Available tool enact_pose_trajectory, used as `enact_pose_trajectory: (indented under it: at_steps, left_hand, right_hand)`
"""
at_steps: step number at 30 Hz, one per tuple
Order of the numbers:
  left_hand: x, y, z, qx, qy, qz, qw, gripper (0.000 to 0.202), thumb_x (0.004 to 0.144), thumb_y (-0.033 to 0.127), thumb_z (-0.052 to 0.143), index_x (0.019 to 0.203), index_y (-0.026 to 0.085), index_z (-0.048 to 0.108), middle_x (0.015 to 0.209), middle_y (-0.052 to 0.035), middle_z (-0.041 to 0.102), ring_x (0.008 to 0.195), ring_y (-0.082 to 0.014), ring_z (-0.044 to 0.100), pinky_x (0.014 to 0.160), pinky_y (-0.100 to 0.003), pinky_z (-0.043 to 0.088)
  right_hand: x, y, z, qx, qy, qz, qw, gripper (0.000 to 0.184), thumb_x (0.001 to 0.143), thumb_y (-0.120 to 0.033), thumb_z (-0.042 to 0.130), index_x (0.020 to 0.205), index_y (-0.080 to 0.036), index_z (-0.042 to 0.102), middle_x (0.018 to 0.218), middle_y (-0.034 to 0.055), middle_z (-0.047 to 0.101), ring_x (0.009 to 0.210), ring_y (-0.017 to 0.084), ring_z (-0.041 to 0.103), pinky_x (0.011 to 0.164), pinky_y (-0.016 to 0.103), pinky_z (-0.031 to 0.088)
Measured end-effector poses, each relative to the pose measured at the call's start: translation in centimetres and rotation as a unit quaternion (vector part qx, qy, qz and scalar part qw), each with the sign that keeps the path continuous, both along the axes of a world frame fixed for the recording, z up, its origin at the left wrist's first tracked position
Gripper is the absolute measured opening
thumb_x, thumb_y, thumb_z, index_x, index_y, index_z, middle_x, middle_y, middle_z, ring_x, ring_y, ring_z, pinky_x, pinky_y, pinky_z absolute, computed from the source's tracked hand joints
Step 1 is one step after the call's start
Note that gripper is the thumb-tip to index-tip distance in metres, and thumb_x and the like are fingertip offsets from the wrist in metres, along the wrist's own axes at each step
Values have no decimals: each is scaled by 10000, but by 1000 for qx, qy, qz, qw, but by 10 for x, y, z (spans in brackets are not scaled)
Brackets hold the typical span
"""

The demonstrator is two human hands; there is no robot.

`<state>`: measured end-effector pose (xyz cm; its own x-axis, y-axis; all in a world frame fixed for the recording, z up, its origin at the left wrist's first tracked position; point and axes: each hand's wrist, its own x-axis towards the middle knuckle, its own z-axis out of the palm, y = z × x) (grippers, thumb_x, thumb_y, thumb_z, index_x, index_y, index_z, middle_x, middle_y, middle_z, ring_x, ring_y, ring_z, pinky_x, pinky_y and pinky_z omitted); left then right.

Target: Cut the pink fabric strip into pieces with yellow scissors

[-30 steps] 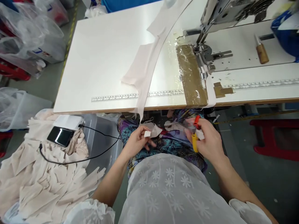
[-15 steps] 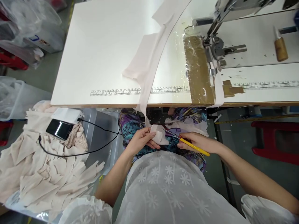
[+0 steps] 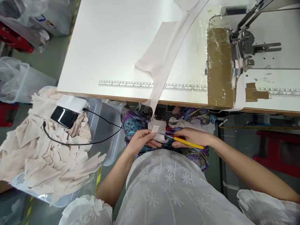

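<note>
Above my lap, my left hand (image 3: 145, 139) pinches the end of a pale pink fabric piece (image 3: 161, 126). A small cream rectangular patch (image 3: 155, 129) lies on that fabric beside my thumb. The rest of the cloth strip (image 3: 172, 42) runs up over the table edge and across the white tabletop. My right hand (image 3: 193, 137) is closed around yellow-handled thread snips (image 3: 188, 142). Their thin metal tips point left and meet the fabric just under the patch, close to my left fingertips. Whether the blades are apart is too small to tell.
A sewing machine (image 3: 246, 47) stands on the right of the white table (image 3: 93, 47), beside a brown taped block (image 3: 219, 65). At my left, a plastic bin (image 3: 110, 150) holds many beige fabric pieces (image 3: 53, 162), with a phone (image 3: 63, 117) and its cable on top. A red stool (image 3: 278, 150) stands right.
The view has shifted, moving the table and machine rightward. My left hand has turned the fabric flatter, showing the patch. The snips' tips have moved left and lower onto the cloth.
</note>
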<state>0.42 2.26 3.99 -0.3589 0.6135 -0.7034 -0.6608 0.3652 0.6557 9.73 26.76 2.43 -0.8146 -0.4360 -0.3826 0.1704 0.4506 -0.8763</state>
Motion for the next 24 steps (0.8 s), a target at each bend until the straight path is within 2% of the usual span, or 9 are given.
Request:
enact_pose_trajectory:
  at_steps: [5,8,16,21,24]
  left_hand:
    - [-2,1,-2,10,0,-4,1000,538,706,614,768,888,116,678,727,-118,751,668,-221,733,689,-308,593]
    - [-2,2,-3,22,2,-6,1000,529,714,605,765,902,117,680,725,-109,750,679,-221,736,690,-303,591]
    - [-1,2,3,20,7,-13,1000,519,715,601,766,880,116,682,708,-112,746,698,-234,743,671,-290,588]
    - [1,2,3,19,10,-14,1000,508,715,597,767,856,118,670,714,-118,747,681,-232,738,677,-301,587]
    - [3,3,4,24,6,-18,1000,509,709,590,775,860,116,671,705,-116,745,660,-226,733,669,-296,586]
  right_hand:
    - [4,-6,6,127,82,-46,987,560,846,-711,601,599,-235,441,514,-6,445,437,147,355,456,304,188]
    - [7,-9,8,166,105,-47,979,549,878,-702,549,616,-235,427,555,21,501,464,165,393,472,313,198]
    - [13,-11,5,157,116,-73,978,565,882,-686,521,565,-236,395,510,20,459,442,162,366,482,318,191]
    - [13,-15,8,200,148,-65,966,478,898,-622,509,633,-233,423,583,33,530,488,178,423,495,317,165]
    - [12,-17,7,194,152,-71,967,461,907,-590,504,632,-231,415,585,31,524,501,175,435,504,311,176]
